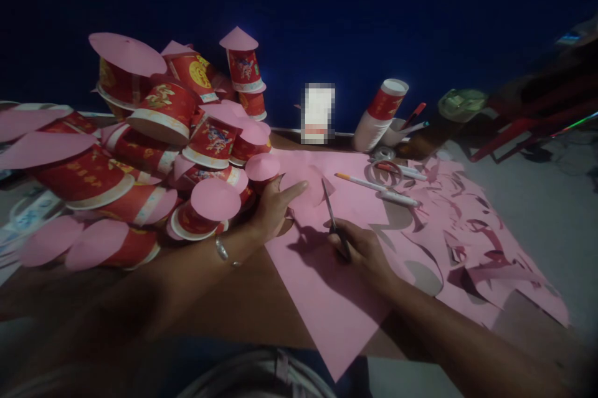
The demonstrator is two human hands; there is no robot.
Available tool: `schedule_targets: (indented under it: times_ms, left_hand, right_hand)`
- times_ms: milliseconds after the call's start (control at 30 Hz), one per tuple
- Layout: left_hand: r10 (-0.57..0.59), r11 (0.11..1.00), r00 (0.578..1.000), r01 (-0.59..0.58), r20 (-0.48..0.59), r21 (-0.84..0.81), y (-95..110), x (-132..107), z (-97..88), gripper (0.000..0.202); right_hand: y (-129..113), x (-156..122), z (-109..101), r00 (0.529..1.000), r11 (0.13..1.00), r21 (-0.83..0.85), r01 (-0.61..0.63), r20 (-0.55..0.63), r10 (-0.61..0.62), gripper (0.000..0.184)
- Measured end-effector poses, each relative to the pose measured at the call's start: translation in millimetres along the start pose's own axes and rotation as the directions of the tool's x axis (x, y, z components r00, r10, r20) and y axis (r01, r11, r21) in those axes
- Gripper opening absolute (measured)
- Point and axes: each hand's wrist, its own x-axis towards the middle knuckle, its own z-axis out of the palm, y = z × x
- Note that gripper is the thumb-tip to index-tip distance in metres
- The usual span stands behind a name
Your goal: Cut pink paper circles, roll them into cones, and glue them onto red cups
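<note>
My left hand [275,205] holds a pink paper disc [306,189], fingers stretched along its edge. My right hand [362,248] is closed round the handles of a pair of scissors [332,217], whose blades point up toward the disc. Both hands rest over a large pink paper sheet [322,286] on the brown surface. Just left of my left hand lies a heap of red paper cups [154,149] capped with pink paper cones.
A stack of red and white cups [379,114] leans at the back. Pens [374,185] and a tape roll [384,154] lie beyond the sheet. Pink paper offcuts [471,236] cover the right side. A dark blue wall stands behind.
</note>
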Motion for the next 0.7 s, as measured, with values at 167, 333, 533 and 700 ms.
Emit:
schedule_targets:
  times_ms: [167, 333, 533, 700]
  left_hand:
    - [0.037, 0.999, 0.999, -0.037, -0.010, 0.013, -4.5, 1.9, -2.5, 0.039]
    - [0.056, 0.997, 0.998, -0.055, -0.011, 0.057, -5.1, 2.5, -3.2, 0.038]
    - [0.048, 0.996, 0.999, -0.050, 0.025, 0.077, -2.0, 1.5, -2.2, 0.038]
    - [0.043, 0.995, 0.999, -0.045, 0.025, 0.085, -2.8, 1.3, -3.8, 0.041]
  right_hand:
    - [-3.2, -0.5, -0.4, 1.000, 1.000, -0.026, 0.006, 0.012, -0.006, 0.043]
    - [-2.2, -0.1, 0.0, 1.000, 1.000, -0.021, 0.006, 0.001, -0.006, 0.044]
    - [0.3, 0.6, -0.6, 1.000, 0.999, -0.026, 0.025, -0.006, -0.026, 0.042]
    - [-2.3, 0.3, -1.5, 1.000, 1.000, -0.025, 0.011, 0.001, -0.011, 0.037]
